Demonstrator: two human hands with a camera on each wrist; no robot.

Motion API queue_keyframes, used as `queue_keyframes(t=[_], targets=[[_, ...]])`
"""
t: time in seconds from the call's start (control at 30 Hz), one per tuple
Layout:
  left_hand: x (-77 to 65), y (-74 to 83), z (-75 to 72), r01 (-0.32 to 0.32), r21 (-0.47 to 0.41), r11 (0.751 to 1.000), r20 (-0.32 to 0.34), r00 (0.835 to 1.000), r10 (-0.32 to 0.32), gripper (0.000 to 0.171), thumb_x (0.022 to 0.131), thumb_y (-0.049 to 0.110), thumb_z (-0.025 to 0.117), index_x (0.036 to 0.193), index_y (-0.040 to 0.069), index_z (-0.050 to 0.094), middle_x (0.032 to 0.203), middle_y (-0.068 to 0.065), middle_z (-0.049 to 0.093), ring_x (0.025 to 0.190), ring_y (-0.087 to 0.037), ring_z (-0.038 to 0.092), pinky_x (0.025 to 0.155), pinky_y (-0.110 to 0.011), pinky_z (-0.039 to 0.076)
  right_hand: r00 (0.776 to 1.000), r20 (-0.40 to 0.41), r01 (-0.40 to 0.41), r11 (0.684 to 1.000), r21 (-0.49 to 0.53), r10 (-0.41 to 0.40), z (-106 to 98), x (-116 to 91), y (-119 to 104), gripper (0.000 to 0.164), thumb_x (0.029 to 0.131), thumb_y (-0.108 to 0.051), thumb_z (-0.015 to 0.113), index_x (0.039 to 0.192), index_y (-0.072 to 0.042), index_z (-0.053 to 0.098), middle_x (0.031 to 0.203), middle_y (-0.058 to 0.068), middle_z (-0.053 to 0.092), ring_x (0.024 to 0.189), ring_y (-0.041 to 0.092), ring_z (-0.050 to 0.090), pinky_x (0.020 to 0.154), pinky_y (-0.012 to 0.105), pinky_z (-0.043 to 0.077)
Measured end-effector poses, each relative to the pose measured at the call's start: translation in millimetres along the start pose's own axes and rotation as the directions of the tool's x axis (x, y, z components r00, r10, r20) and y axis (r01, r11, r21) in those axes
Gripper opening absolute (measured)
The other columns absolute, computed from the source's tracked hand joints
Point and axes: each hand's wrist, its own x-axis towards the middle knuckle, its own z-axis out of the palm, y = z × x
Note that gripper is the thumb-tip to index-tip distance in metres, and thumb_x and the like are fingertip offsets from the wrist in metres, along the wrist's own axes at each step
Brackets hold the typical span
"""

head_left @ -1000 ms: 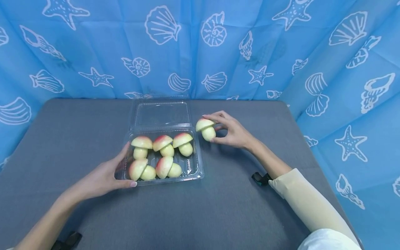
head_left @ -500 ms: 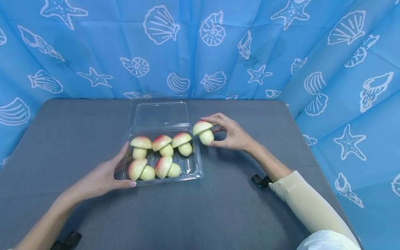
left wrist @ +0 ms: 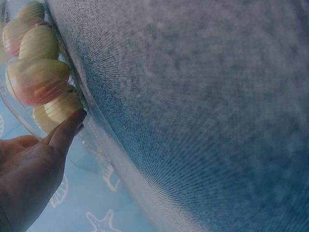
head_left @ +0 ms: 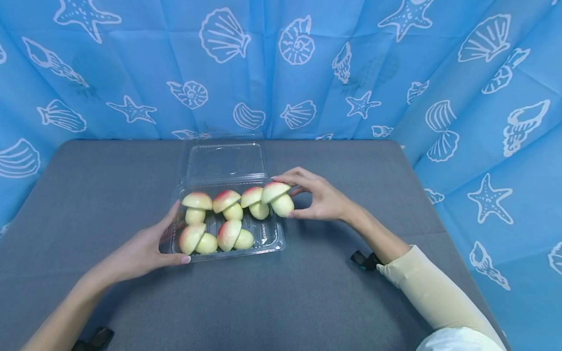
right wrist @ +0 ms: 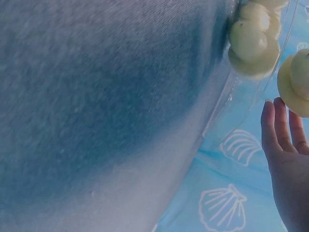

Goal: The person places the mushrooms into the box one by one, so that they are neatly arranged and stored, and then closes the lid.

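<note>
A clear plastic clamshell box [head_left: 274,246] lies on the table with its lid [head_left: 226,161] folded back. Inside are several pale yellow, mushroom-shaped pieces with red-blushed caps: three in the back row, among them one on the right [head_left: 259,209], and two in front, including this one [head_left: 234,236]. My left hand [head_left: 140,246] holds the box's left side, thumb at the front corner and fingers along the wall. Fingers and thumb of my right hand [head_left: 322,197] grip another mushroom-shaped piece [head_left: 281,202] over the box's right rim; it overlaps the back-right piece in the head view.
Grey cloth covers the table [head_left: 263,307]. Behind and to the right hangs a blue curtain [head_left: 377,63] with white shells and starfish. Dark straps show by the wrists, such as the right one [head_left: 365,261].
My right hand has brought the mushroom-shaped piece left and nearer, from beside the box to over its right edge. The piece has tilted a little. My left hand stays at the box.
</note>
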Motion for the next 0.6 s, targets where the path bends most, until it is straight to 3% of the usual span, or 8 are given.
queue_keyframes(t=[0.2,0.3,0.43,0.6], targets=[[-0.4,0.1,0.6,0.002,-0.01,1.0,0.003,1.0,-0.002,0.125,0.079,0.053,0.079,0.159,0.018,-0.011,0.156,-0.035,0.017,0.134,-0.053,0.037,0.105,-0.065,0.036,0.999,0.026,0.033,0.999,0.003,-0.033,6,5,-24,0.071,0.074,0.005,0.083,0.137,0.01,0.051,0.129,0.021,0.053,0.118,0.032,0.055,0.09,0.052,0.055],[-0.6,0.5,0.7,0.004,-0.012,1.0,0.002,1.0,-0.004,0.125,0.079,0.054,0.079,0.159,0.019,-0.011,0.157,-0.035,0.017,0.135,-0.053,0.036,0.105,-0.066,0.035,0.998,0.041,0.04,0.999,0.005,-0.04,11,6,-16,0.072,0.074,0.002,0.084,0.138,0.009,0.051,0.129,0.02,0.053,0.116,0.03,0.056,0.091,0.049,0.055],[-0.7,0.5,0.8,0.003,-0.006,1.0,0.0,1.0,-0.003,0.125,0.079,0.055,0.078,0.159,0.019,-0.011,0.157,-0.035,0.018,0.134,-0.053,0.037,0.104,-0.066,0.037,0.998,0.06,0.037,0.999,-0.002,-0.037,19,6,0,0.074,0.075,-0.006,0.086,0.141,0.001,0.052,0.132,0.013,0.054,0.117,0.025,0.057,0.091,0.043,0.056],[-0.4,0.4,0.7,0.004,0.001,1.0,-0.001,1.0,-0.004,0.126,0.079,0.056,0.078,0.159,0.02,-0.012,0.157,-0.035,0.017,0.135,-0.054,0.035,0.104,-0.067,0.036,0.994,0.099,0.057,0.997,-0.051,-0.052,25,7,5,0.073,0.078,-0.019,0.086,0.143,-0.011,0.054,0.133,0.004,0.055,0.115,0.017,0.056,0.091,0.037,0.055]])
